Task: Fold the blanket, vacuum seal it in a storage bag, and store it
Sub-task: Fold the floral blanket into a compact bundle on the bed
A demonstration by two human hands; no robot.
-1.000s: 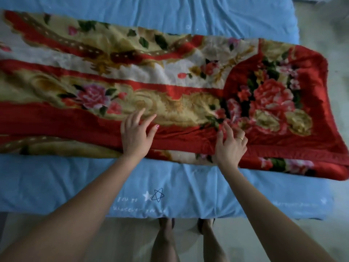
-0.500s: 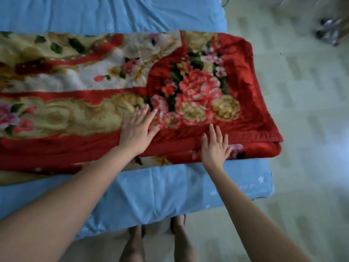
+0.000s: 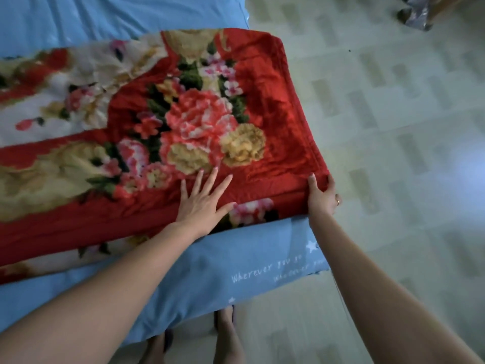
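The red floral blanket point(image 3: 199, 127) lies folded on the blue bed sheet point(image 3: 223, 269), its end near the bed's corner. The left hand point(image 3: 204, 203) rests flat on it, fingers spread. The right hand point(image 3: 321, 197) pinches the blanket's near corner, thumb on top.

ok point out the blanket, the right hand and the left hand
blanket point(image 3: 199, 127), head view, on the big pink flower
right hand point(image 3: 321, 198), head view, back of the hand at the blanket's corner
left hand point(image 3: 203, 203), head view, back of the hand
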